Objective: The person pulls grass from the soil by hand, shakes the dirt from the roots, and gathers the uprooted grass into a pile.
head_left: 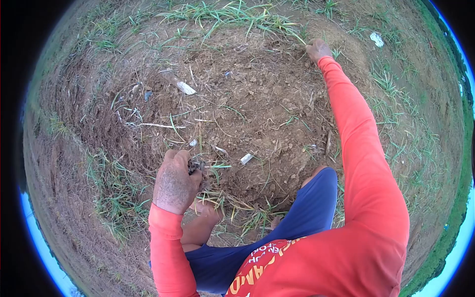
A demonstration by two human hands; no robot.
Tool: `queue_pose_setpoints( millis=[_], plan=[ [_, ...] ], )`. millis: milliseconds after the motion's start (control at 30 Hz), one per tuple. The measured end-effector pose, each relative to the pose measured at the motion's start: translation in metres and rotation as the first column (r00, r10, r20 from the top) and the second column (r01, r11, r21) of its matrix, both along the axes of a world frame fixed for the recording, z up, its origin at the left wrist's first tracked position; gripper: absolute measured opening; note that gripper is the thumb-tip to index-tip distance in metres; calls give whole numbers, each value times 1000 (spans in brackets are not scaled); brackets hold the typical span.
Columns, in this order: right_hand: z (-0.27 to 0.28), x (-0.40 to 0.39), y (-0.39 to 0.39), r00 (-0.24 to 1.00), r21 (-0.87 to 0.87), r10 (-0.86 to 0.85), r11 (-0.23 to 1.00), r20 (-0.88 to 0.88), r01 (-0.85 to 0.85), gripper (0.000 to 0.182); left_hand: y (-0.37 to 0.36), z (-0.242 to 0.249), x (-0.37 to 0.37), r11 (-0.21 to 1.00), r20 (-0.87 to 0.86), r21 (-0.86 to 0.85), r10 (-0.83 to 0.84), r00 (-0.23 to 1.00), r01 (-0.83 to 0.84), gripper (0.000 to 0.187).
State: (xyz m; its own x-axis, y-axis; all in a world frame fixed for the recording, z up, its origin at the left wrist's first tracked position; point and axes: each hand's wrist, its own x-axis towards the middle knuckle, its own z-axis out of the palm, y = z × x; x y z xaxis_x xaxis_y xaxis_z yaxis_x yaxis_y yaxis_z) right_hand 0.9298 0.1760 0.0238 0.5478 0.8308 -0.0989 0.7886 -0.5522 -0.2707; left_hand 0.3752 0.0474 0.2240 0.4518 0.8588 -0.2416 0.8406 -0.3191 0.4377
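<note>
Open field: brown, crumbly soil point(277, 119) is filling the middle, green grass tufts point(118, 198) are fringing it, and the curved lens edge is cutting off the far ground. The left hand point(177, 180), in a red sleeve point(170, 250), is curling its fingers narrowly round a dark, ragged clump point(196, 167) — its underside is hiding in the palm, its material hard to make out. Well apart, the right hand point(318, 51) is closing its fingers on the end of a long yellow-green grass blade point(298, 36); the fingertips are showing only small. Pale, blocky fragments point(186, 88) are lying on the soil between the hands. Navy-blue cloth point(307, 203) is covering the bent legs, partly hidden under the red printed shirt point(316, 262).
</note>
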Motion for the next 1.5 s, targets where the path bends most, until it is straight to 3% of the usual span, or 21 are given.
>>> queue_pose_setpoints(
  millis=[200,300,333,367,400,467,533,633,667,733,767,833,933,1000,1033,1133,1233,1300,1367,1433,1500],
  plan=[
    [56,20,-14,975,139,175,978,-136,-156,33,1,7,1,994,-176,-111,3,984,-23,27],
    [66,2,-21,652,224,48,956,-757,189,32,1,6,3,996,-162,-93,-18,987,3,27],
    [51,8,-14,873,105,118,991,-473,-77,31,1,6,3,995,-153,-93,-31,988,17,27],
    [19,20,-1,954,-107,260,955,-148,-276,31,2,7,3,995,-145,-96,-46,988,32,28],
    [1,27,3,882,-367,446,854,153,-368,30,2,7,3,994,-138,-100,-65,988,51,28],
    [35,-22,2,965,-328,262,912,10,-244,30,1,7,4,994,-132,-93,-70,989,58,28],
    [32,-39,11,913,-99,18,993,-407,-63,30,0,7,4,995,-145,-77,-73,987,62,28],
    [-44,-32,55,992,-21,126,992,32,-125,30,-3,6,5,993,-172,-66,-104,980,94,29],
    [-32,-40,52,958,45,65,998,-279,-55,29,-3,7,4,992,-180,-72,-119,976,108,29],
    [17,-62,37,613,83,-8,989,-790,121,28,-2,9,-1,990,-178,-92,-126,976,111,29],
    [24,-52,43,777,46,-101,985,-621,165,24,0,9,-3,989,-170,-106,-123,978,106,30],
    [11,-30,46,967,-245,232,937,-105,-251,22,0,8,-5,987,-170,-132,-118,978,96,30],
    [-16,-4,52,825,-400,544,797,151,-452,26,2,10,-2,986,-163,-150,-90,982,66,30],
    [-13,-20,42,728,-384,669,718,151,-580,28,2,11,2,983,-147,-175,-86,985,60,30],
    [8,-47,37,932,-235,348,902,-100,-362,33,1,10,2,983,-145,-171,-93,985,67,30],
    [8,-71,39,977,-225,197,951,-82,-210,39,1,6,3,983,-150,-153,-120,981,96,29],
    [-71,-9,80,963,-281,261,931,73,-231,44,0,7,0,980,-173,-160,-144,974,117,30],
    [-29,-24,67,992,-103,37,993,-123,-50,43,1,6,-2,983,-165,-153,-127,978,102,31],
    [-69,-6,80,956,-218,293,934,7,-285,41,0,6,-2,984,-185,-143,-132,974,106,31],
    [29,-69,40,952,-252,282,918,-120,-305,40,-1,6,1,983,-202,-145,-142,969,114,31],
    [-56,-31,74,944,-325,326,899,53,-293,42,0,6,3,979,-220,-163,-157,963,123,31]
  ],
)
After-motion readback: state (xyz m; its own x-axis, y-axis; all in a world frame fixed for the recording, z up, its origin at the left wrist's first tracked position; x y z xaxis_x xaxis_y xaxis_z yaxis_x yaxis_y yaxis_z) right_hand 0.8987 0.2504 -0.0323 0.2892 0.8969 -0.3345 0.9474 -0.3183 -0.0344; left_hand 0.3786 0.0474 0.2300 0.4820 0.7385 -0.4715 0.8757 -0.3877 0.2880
